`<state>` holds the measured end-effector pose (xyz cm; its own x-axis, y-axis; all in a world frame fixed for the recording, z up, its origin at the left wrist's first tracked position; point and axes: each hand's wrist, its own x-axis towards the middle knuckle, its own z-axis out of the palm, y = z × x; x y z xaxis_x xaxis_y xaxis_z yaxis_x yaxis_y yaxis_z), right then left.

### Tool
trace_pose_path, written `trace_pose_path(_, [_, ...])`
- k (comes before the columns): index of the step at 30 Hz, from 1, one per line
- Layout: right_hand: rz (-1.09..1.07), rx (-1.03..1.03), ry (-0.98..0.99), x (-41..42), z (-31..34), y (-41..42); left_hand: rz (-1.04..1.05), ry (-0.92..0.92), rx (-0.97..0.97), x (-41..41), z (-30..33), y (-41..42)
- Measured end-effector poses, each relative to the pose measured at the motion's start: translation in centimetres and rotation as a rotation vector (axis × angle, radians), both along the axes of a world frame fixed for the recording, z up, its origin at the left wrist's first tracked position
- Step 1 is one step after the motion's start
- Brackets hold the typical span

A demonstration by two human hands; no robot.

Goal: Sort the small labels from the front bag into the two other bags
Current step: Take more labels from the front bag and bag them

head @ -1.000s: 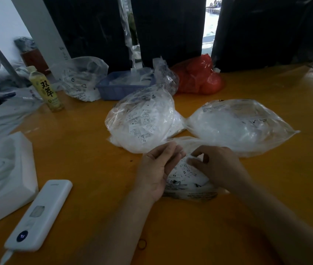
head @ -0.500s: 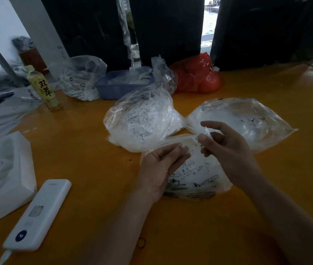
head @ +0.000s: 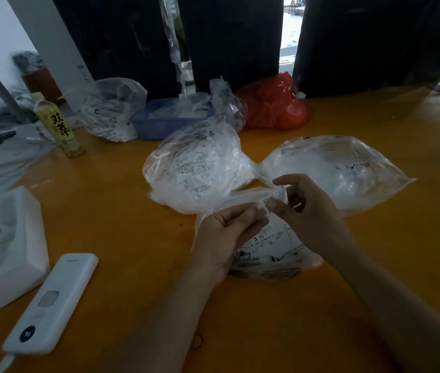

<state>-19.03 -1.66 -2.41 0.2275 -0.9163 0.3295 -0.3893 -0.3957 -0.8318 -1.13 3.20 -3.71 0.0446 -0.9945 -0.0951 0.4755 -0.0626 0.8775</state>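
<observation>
**Both hands on one small label above the front bag**

The right hand [head: 310, 211] is raised over the front bag [head: 275, 246], thumb and forefinger pinching a small label [head: 274, 197] at its right end, the other fingers loosely curled. The left hand [head: 229, 232] lies palm up on the bag's left part, its fingertips [head: 254, 211] meeting the label's left end; whether they grip it or only touch it cannot be told. Both forearms reach in from the near edge of the desk [head: 122, 216].

The front bag is clear plastic, lying flat, with printed labels inside. Just beyond it on the left, a rounded clear bag [head: 194, 170] is full of small white labels. To the far right lies a flatter bag [head: 334, 168] with white contents, too blurred to tell apart.
</observation>
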Motion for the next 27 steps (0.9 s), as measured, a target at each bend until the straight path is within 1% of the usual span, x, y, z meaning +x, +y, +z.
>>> trace_pose_path(2, [0.009, -0.015, 0.011, 0.06, 0.02, 0.03, 0.02, 0.002, 0.006, 0.09, -0.03, -0.07])
trace_pose_path(8, [0.004, -0.098, 0.024, 0.0, 0.12, 0.32, 0.028, -0.069, 0.004, 0.02, 0.05, -0.01])
trace_pose_path(12, [0.011, -0.097, 0.03, -0.11, 0.1, 0.41, 0.036, -0.105, -0.011, -0.05, 0.12, 0.2])
trace_pose_path(19, [0.095, -0.069, 0.129, -0.08, -0.11, 0.48, 0.068, -0.23, -0.022, -0.03, -0.08, 0.32])
trace_pose_path(22, [0.089, -0.028, 0.072, -0.23, 0.04, 0.27, 0.074, -0.213, -0.016, 0.03, -0.03, 0.3])
trace_pose_path(27, [0.119, 0.058, -0.036, -0.42, 0.32, 0.16, 0.085, -0.136, 0.017, 0.06, 0.13, 0.21])
